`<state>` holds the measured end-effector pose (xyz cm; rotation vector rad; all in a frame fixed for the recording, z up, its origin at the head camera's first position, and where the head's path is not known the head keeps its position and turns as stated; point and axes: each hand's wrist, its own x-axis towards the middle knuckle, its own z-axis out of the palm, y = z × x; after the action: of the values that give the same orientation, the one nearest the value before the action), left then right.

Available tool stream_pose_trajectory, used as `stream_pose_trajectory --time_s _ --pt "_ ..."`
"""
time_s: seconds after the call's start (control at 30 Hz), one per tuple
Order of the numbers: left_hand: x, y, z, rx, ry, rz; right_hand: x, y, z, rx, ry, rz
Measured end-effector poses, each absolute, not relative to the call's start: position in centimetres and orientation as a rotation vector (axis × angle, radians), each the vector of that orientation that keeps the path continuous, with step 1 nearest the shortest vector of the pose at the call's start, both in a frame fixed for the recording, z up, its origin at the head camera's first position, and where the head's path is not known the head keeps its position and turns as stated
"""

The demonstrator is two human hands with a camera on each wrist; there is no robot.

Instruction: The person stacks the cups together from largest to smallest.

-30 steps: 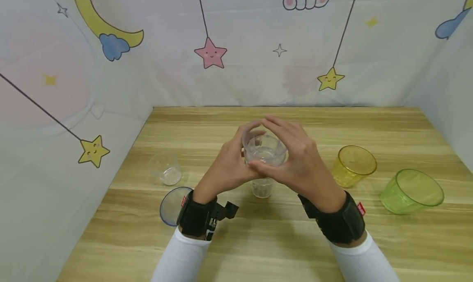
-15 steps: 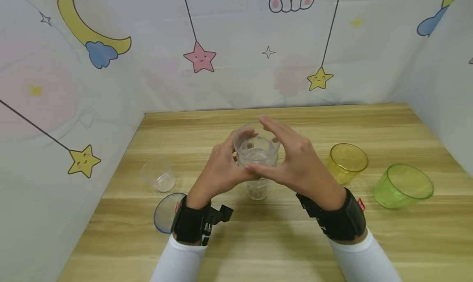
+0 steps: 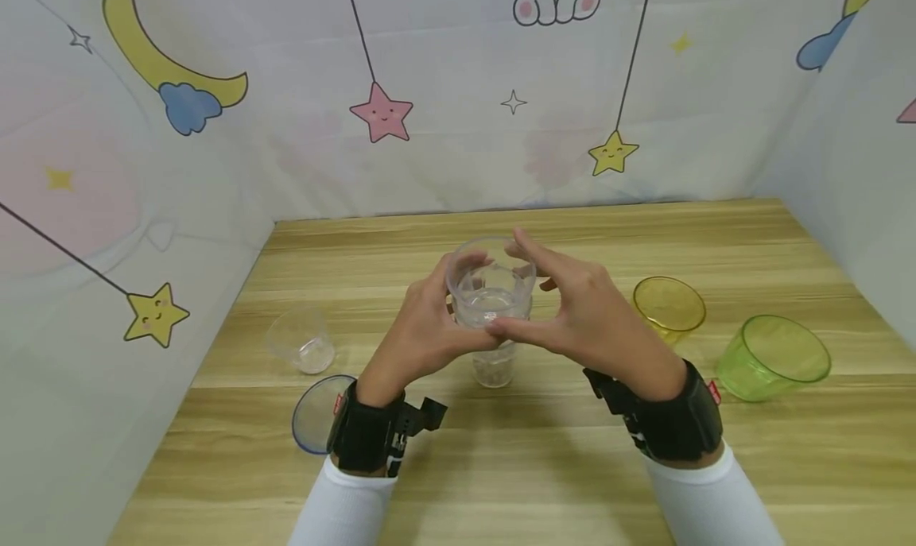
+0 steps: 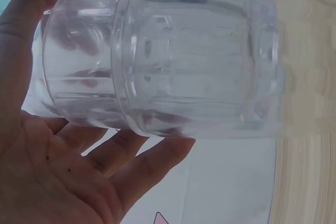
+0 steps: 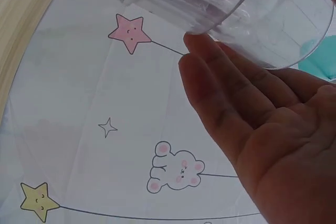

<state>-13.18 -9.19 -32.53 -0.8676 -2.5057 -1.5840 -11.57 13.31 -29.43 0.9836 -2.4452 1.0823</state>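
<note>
A stack of clear plastic cups (image 3: 492, 303) stands upright near the middle of the table, its lower part (image 3: 494, 367) showing beneath the hands. My left hand (image 3: 422, 319) grips the upper cup from the left, fingers behind it. In the left wrist view a ridge runs around the clear cup (image 4: 205, 72) where one cup meets another. On the other side my right hand (image 3: 587, 307) is loosened around the upper cup, its thumb in front and its fingers fairly straight. In the right wrist view those fingers (image 5: 210, 87) lie beside the rim; whether they touch it I cannot tell.
Left of the hands lie a clear cup (image 3: 304, 343), tilted in view, and a blue-rimmed cup (image 3: 315, 419) partly behind the left wrist. A yellow cup (image 3: 665, 307) and a green cup (image 3: 769, 363) stand to the right. Printed cloth walls (image 3: 444, 172) enclose the wooden table (image 3: 501, 474).
My right hand has shifted slightly right, away from the upper cup, and its hold has widened. The left hand keeps its grip. The head view has turned a little to the right.
</note>
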Motion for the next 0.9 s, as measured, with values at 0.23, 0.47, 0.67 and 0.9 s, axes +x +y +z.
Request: stream_pose_trajectory --time_s 0.23,0.47,0.67,0.9 --pt "-13.3 -9.1 -32.5 -0.868 -2.508 -1.592 -11.5 14.2 -29.2 0.986 -2.506 1.052" --pt "-13.4 -9.1 -32.5 -0.853 -2.507 -1.586 -11.6 14.6 -29.0 0.959 -2.565 1.010" --pt "-13.4 -9.1 -32.5 -0.846 -2.508 -1.586 -11.6 14.7 -29.0 0.980 -2.572 1.009" --pt "-13.4 -9.1 -32.6 -0.860 -2.504 -1.595 -11.6 15.1 -29.1 0.957 -2.636 0.991"
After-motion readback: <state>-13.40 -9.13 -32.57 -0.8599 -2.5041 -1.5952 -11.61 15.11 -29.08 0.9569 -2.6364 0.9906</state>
